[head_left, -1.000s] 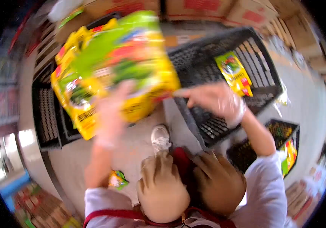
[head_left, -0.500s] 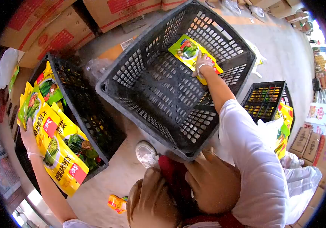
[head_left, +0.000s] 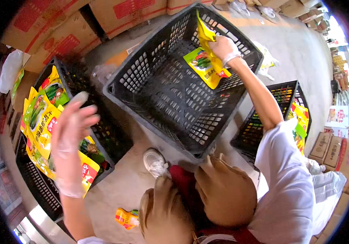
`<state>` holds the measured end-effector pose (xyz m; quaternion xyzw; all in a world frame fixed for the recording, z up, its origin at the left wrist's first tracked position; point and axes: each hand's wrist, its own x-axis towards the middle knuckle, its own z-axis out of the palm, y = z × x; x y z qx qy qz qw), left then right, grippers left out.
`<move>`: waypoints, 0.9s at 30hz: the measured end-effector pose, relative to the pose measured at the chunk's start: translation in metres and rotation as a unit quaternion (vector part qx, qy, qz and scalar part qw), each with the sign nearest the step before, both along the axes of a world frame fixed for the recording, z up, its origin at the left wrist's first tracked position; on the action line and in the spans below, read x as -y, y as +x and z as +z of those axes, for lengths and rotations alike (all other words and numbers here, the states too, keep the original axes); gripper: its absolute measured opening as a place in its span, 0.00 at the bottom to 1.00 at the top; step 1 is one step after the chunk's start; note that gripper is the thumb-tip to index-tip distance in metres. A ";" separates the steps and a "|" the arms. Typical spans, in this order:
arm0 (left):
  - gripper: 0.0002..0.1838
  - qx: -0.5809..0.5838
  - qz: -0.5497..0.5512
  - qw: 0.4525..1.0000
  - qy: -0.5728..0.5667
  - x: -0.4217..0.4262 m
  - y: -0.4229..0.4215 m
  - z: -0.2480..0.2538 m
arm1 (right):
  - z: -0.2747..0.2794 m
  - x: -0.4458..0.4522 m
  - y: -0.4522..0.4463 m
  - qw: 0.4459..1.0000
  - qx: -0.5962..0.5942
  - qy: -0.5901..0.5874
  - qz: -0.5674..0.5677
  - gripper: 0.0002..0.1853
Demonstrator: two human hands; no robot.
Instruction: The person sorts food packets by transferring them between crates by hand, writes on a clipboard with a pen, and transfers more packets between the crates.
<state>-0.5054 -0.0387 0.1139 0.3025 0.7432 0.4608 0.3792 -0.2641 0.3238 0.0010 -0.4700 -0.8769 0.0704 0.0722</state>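
Observation:
My right hand (head_left: 224,49), in a clear glove, grips a yellow pouch (head_left: 205,33) at the far right of a large black crate (head_left: 158,103). Under that pouch, another yellow-green pouch (head_left: 207,73) lies flat in the crate. My left hand (head_left: 73,130), gloved too, is raised with its fingers apart and nothing in it. Behind and below it, several yellow pouches (head_left: 40,122) rest on a black crate (head_left: 67,73) at the left.
Cardboard boxes (head_left: 130,16) line the far side. A smaller black crate (head_left: 260,122) with pouches stands at the right. An orange pouch (head_left: 126,218) lies on the floor near my shoe (head_left: 156,162). Plastic bags (head_left: 329,187) are at the lower right.
My right hand has lifted one pouch upright off the other in the large crate. My left hand has let go of the pouches at the left and moved up and right.

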 end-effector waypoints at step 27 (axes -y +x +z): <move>0.26 -0.298 0.260 0.889 -0.230 0.154 -0.220 -0.083 | -0.216 -0.028 0.026 0.946 0.278 -0.091 -0.141 0.38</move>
